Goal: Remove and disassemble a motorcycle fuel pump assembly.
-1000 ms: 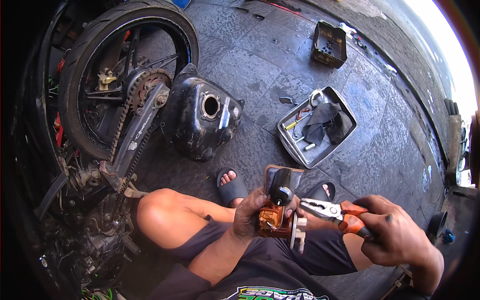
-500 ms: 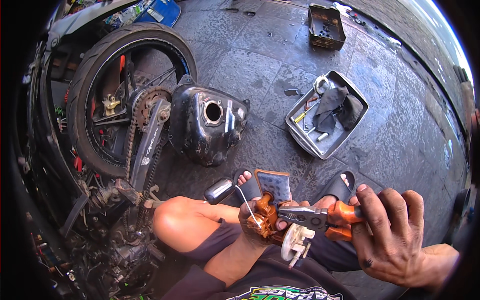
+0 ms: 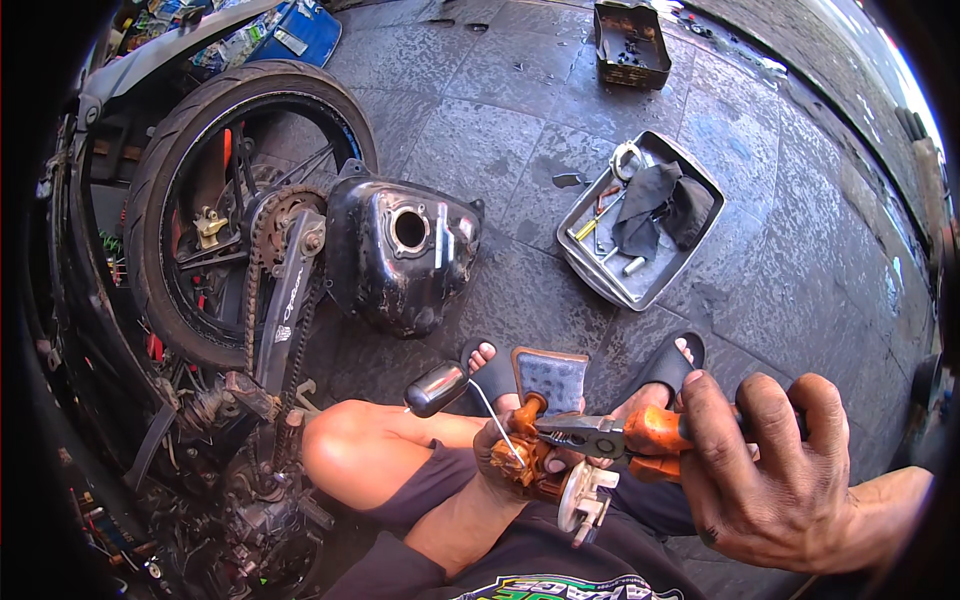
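In my left hand (image 3: 487,456), held above my lap, is a fuel pump assembly (image 3: 522,458) with a stained orange-brown plastic body. A black float (image 3: 437,388) sticks out from it to the left on a bent wire. Its flat mesh filter (image 3: 552,380) points away from me, and a whitish round flange (image 3: 583,497) faces right. My right hand (image 3: 775,480) is closed around the orange handles of a pair of pliers (image 3: 600,438). The jaw tips are at the brown body just below the filter's neck; whether they grip it, I cannot tell.
A black fuel tank (image 3: 385,285) with a round opening stands on the floor, beside a motorcycle wheel (image 3: 150,190) with chain and sprocket. A grey tray (image 3: 692,255) ahead holds tools and a dark rag (image 3: 650,210). Farther off sits an open box (image 3: 632,74) of small parts.
The pliers' jaws have shifted a little left, closer to the pump body near the filter neck. My right hand has moved slightly left with them. The whole view has shifted a little.
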Demonstrator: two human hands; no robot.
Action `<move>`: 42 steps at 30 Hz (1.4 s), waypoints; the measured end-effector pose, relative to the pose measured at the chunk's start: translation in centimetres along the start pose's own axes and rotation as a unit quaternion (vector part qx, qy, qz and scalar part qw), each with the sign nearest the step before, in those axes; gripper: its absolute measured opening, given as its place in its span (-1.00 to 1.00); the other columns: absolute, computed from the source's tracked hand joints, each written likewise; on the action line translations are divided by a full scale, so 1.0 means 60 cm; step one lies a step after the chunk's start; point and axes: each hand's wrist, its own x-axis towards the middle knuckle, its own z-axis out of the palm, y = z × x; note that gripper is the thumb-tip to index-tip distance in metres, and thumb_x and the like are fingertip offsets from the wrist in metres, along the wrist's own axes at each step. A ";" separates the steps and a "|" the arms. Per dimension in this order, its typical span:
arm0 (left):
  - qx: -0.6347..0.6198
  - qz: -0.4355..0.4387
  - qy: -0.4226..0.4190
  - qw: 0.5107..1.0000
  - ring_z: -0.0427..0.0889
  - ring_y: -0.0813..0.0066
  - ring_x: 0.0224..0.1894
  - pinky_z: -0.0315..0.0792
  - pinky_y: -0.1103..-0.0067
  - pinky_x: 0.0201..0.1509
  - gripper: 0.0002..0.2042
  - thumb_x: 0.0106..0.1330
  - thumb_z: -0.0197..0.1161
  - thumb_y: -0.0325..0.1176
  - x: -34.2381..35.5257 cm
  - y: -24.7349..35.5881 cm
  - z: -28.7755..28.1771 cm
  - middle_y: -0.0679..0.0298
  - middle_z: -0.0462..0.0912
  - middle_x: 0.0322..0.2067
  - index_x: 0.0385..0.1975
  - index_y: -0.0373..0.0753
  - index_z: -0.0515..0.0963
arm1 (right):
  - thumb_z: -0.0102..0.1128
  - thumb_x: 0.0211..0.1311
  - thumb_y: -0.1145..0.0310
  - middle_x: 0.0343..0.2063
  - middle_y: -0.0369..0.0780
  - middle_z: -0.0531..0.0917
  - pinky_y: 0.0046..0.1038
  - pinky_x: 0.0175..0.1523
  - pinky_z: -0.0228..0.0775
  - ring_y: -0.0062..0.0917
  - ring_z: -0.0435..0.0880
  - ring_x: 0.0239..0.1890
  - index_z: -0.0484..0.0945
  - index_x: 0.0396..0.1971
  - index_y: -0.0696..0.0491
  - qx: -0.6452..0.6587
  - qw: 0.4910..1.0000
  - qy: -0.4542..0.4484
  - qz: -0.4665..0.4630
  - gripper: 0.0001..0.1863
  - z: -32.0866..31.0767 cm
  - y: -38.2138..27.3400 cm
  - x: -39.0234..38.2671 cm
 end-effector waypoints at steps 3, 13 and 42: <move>0.044 -0.002 0.036 0.998 0.53 0.09 -0.18 0.49 0.20 -0.13 -0.17 0.35 0.10 0.24 -0.023 0.012 -0.028 0.01 0.47 -0.28 0.42 -0.30 0.19 | 0.27 -0.37 0.24 -0.11 -0.13 0.57 -0.19 -0.26 0.22 -0.31 0.50 -0.27 0.65 -0.54 0.13 0.022 1.000 0.007 0.016 -0.68 0.014 -0.009 -0.006; -0.068 -0.022 0.040 0.997 0.37 -0.05 0.12 0.47 -0.01 0.10 -0.19 0.30 0.12 0.27 0.032 -0.016 0.044 0.16 0.47 -0.36 0.24 -0.42 0.38 | 0.26 -0.32 0.25 -0.22 -0.18 0.57 -0.27 -0.29 0.24 -0.36 0.48 -0.34 0.55 -0.66 0.10 0.048 0.999 0.005 0.012 -0.77 0.019 0.011 -0.001; 0.343 0.176 0.157 0.909 0.62 0.42 -0.04 0.54 0.51 0.08 -0.53 0.39 0.22 -0.05 0.074 0.024 -0.032 0.11 0.55 -0.09 0.01 -0.37 0.43 | 0.44 0.13 0.22 -0.54 -0.16 0.67 -0.37 -0.27 0.44 -0.54 0.62 -0.45 0.67 -0.38 0.31 0.447 0.718 -0.084 0.527 -0.63 0.503 0.124 0.129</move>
